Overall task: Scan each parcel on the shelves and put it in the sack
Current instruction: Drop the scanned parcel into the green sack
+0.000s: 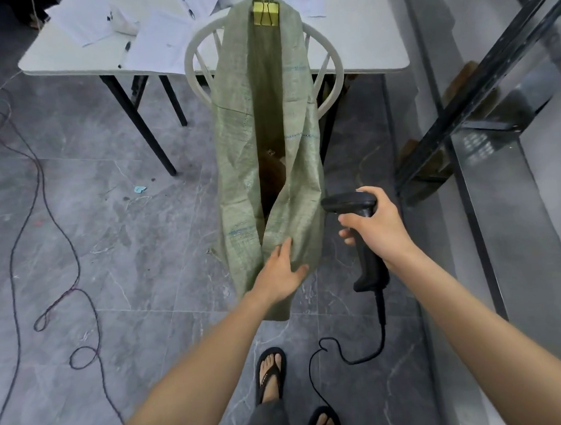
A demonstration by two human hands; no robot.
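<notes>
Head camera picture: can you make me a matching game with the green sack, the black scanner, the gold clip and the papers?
Things:
1. green woven sack
2. black handheld scanner
3. gold binder clip
4. white paper sheets

Places:
A. gripped in the right hand
B. lying on the white table
C. touched by the left hand with straight fingers
D. clipped to the sack's top edge

Pairs: 1-C, 2-A, 3-D, 4-B.
</notes>
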